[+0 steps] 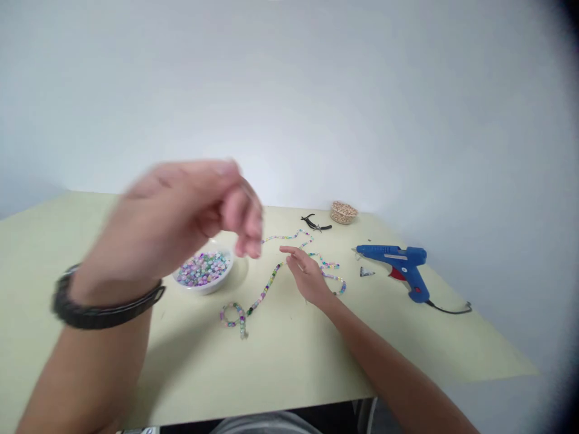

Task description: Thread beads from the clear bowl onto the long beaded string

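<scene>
My left hand [194, 217] is raised high over the table, blurred by motion. Its fingers are curled in with the thumb pressed against them; anything between them is too small or smeared to make out. Below and partly behind it stands a white bowl [203, 288] of small pastel beads [203, 269]. My right hand [307, 276] is low over the tabletop, index finger stretched out and the other fingers bent at the upper end of a multicoloured bead strand [263, 292]. This strand runs straight down to the left and ends in a loop near the table's front.
More bead strands [335, 278] curve behind and beside my right hand. Black pliers [316, 225] and a small tub of beige beads [344, 213] stand at the back. A blue glue gun [398, 262] with a cord lies right, near a small tube [366, 272].
</scene>
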The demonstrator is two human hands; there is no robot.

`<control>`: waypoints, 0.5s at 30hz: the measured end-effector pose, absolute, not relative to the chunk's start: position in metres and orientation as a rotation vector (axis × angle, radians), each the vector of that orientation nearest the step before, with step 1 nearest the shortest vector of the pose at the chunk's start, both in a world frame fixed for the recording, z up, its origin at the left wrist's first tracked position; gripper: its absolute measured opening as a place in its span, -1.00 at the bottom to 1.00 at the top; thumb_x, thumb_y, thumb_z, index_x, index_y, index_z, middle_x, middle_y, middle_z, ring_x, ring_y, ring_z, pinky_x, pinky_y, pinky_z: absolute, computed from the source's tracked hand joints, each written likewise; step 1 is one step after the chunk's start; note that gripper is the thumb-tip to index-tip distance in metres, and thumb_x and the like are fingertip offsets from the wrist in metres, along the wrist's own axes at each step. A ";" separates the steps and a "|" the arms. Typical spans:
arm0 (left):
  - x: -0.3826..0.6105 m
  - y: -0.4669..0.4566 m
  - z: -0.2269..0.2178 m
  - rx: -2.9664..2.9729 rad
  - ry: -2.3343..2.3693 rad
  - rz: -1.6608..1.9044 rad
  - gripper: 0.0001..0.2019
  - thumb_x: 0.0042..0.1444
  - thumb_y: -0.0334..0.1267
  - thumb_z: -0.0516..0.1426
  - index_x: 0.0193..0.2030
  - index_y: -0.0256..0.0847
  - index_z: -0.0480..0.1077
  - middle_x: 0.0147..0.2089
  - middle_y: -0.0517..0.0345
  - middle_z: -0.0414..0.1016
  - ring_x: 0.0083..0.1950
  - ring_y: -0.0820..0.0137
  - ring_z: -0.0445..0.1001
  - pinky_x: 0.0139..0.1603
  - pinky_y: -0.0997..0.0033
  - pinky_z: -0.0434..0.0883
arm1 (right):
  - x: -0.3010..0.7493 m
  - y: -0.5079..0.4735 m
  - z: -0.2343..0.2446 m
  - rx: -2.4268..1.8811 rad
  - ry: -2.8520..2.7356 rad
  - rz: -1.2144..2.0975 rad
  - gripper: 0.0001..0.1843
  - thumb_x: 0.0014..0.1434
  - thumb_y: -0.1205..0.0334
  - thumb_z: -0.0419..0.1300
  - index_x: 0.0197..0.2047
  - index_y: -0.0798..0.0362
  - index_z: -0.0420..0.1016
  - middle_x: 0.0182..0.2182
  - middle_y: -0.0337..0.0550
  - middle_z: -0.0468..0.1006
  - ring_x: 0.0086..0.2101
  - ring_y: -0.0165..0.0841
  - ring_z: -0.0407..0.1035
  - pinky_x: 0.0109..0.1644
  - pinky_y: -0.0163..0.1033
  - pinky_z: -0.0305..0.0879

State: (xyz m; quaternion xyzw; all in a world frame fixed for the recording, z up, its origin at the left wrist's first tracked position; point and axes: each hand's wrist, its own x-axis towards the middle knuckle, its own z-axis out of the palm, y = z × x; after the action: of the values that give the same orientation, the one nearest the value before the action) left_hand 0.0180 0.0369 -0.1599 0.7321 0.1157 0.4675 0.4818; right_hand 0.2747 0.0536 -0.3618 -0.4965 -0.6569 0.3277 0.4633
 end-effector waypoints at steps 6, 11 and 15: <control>0.074 0.070 -0.207 2.245 0.485 0.172 -0.56 0.40 -0.10 -0.04 -0.47 -0.27 0.37 -0.54 0.20 0.38 -0.48 0.50 0.33 -0.40 0.47 0.30 | 0.270 0.040 -0.353 -0.979 -1.389 1.276 -0.35 0.38 -0.33 -0.11 -0.12 0.05 0.53 -0.18 0.02 0.64 -0.07 -0.20 0.54 0.09 -0.02 0.43; 0.089 0.090 -0.242 2.399 0.645 -0.032 -0.65 0.29 -0.19 -0.06 -0.50 -0.24 0.27 -0.52 0.22 0.27 -0.52 0.50 0.13 -0.46 0.41 0.12 | 0.272 0.037 -0.350 -0.797 -1.050 1.749 -0.49 0.28 -0.28 0.14 -0.18 0.06 0.47 -0.37 -0.11 0.58 -0.34 -0.31 0.48 -0.13 -0.13 0.44; 0.091 0.094 -0.251 2.397 0.709 -0.062 -0.70 0.25 -0.18 -0.06 -0.51 -0.21 0.17 -0.53 0.23 0.12 -0.52 0.48 0.04 -0.44 0.38 0.08 | 0.275 0.033 -0.348 -0.869 -1.059 1.824 -0.52 0.29 -0.19 0.20 -0.41 0.03 0.25 -0.65 -0.41 0.17 -0.64 -0.53 -0.05 -0.56 -0.40 -0.01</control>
State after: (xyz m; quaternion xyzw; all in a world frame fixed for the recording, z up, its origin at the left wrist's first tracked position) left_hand 0.0911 0.0942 -0.2507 0.9098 0.2691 -0.0235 0.3151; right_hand 0.2752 0.0329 -0.3483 -0.3462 -0.4220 0.7266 0.4172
